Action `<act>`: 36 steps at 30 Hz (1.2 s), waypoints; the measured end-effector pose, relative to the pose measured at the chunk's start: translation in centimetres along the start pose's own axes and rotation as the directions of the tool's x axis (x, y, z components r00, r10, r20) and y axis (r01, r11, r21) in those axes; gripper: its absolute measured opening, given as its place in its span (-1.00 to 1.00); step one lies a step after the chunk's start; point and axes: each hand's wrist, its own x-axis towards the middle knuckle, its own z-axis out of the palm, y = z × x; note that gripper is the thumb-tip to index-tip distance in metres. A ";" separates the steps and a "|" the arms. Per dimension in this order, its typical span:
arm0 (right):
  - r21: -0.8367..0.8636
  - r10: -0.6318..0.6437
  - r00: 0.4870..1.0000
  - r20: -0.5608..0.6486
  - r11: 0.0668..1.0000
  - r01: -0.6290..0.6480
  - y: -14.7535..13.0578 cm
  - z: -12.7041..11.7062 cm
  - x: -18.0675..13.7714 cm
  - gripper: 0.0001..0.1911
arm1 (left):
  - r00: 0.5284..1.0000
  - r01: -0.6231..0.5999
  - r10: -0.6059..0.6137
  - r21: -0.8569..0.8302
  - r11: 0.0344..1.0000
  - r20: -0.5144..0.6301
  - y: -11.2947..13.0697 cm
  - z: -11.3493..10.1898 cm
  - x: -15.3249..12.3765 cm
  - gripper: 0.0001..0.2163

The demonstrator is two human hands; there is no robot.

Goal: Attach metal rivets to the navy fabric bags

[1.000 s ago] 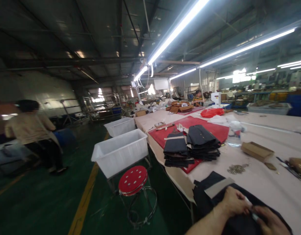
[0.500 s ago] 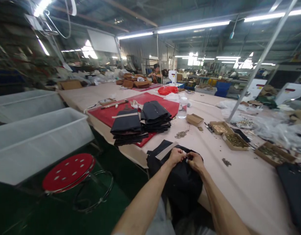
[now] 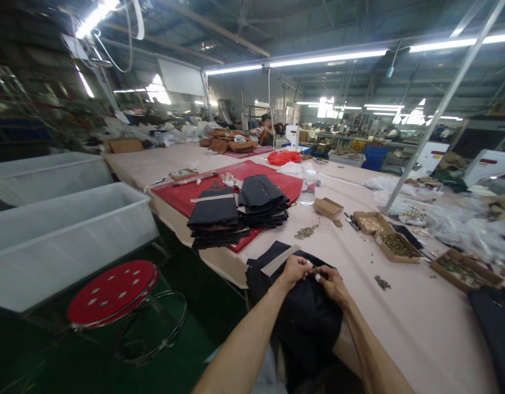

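- Black fabric [image 3: 295, 323] drapes over the near edge of the surface [image 3: 404, 306] and hangs toward the worker's lap, a pale strip [image 3: 280, 261] lying across its upper part.
- Left hand [image 3: 295, 271] and right hand [image 3: 331, 283] meet above the fabric, fingers of both drawn together in a pinch at a small item [image 3: 314, 269] too tiny to identify; white patches show at the fingertips.
- Two stacks of dark folded pieces, one left [image 3: 213, 210] and one right [image 3: 262, 197], sit side by side on a red sheet [image 3: 186, 191] beyond the hands.
- Metal rings [image 3: 305, 232] lie loose just past the fabric; a smaller cluster [image 3: 382, 283] rests to the right, near cardboard trays of small parts [image 3: 397, 247].
- Red stool [image 3: 112, 293] and white bins [image 3: 71, 235] stand at left, beside the surface.
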 end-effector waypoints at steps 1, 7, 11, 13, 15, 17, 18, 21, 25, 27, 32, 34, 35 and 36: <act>0.034 0.005 1.000 -0.006 0.999 -0.005 0.0 -0.1 -0.1 -0.74 | 1.000 0.001 -0.001 -0.012 1.000 0.006 -0.1 -0.1 0.0 -0.82; 0.079 0.048 0.997 -0.064 0.996 -0.043 -0.2 -0.7 -0.5 -0.75 | 0.999 -0.004 0.007 -0.065 0.998 0.054 -0.3 -0.7 0.4 -0.80; 0.104 0.081 0.995 -0.064 0.992 -0.074 -0.1 -0.8 -0.5 -0.75 | 0.995 0.025 -0.020 -0.051 0.998 0.095 -0.2 -0.7 0.4 -0.82; 0.100 0.076 0.995 -0.058 0.993 -0.070 -0.1 -0.9 -0.5 -0.75 | 0.993 0.018 -0.010 -0.068 0.998 0.118 -0.3 -0.8 0.3 -0.81; 0.084 0.060 0.997 -0.053 0.995 -0.055 0.0 -0.9 -0.5 -0.76 | 0.990 0.001 0.015 -0.110 0.994 0.143 -0.4 -1.0 0.3 -0.78; 0.068 0.052 0.997 -0.055 0.997 -0.048 0.1 -0.9 -0.5 -0.77 | 0.984 -0.003 0.031 -0.156 0.988 0.173 -0.5 -1.3 0.3 -0.73; 0.062 0.052 0.997 -0.061 0.997 -0.048 0.2 -0.9 -0.4 -0.77 | 0.982 0.002 0.031 -0.172 0.985 0.186 -0.6 -1.5 0.4 -0.70; 0.051 0.048 0.996 -0.069 0.998 -0.045 0.5 -0.8 -0.4 -0.79 | 0.979 0.010 0.023 -0.163 0.987 0.202 -0.9 -1.6 0.6 -0.66; 0.044 0.035 0.998 -0.048 0.999 -0.033 0.5 -0.7 -0.4 -0.81 | 0.983 -0.022 0.032 -0.059 0.998 0.183 -1.5 -0.8 0.8 -0.74; 0.038 0.030 0.998 -0.048 0.999 -0.029 0.4 -0.7 -0.4 -0.81 | 0.988 -0.028 0.025 0.018 0.999 0.154 -1.6 -0.2 0.8 -0.80; 0.070 0.026 0.997 -0.077 0.997 -0.021 -0.3 -0.9 -0.5 -0.80 | 0.996 0.026 -0.035 0.124 0.992 0.076 -0.9 0.9 0.8 -0.92; 0.124 0.018 0.993 -0.114 0.992 -0.004 -0.6 -1.1 -0.7 -0.77 | 0.996 0.063 -0.071 0.140 0.988 0.053 -0.4 1.1 0.8 -0.92; 0.143 0.024 0.989 -0.147 0.990 -0.002 -0.7 -1.1 -0.8 -0.75 | 0.995 0.079 -0.087 0.153 0.985 0.041 -0.2 1.2 0.9 -0.92; 0.152 0.036 0.982 -0.186 0.988 -0.008 -0.8 -1.1 -1.0 -0.73 | 0.995 0.094 -0.100 0.166 0.982 0.029 0.0 1.2 0.9 -0.91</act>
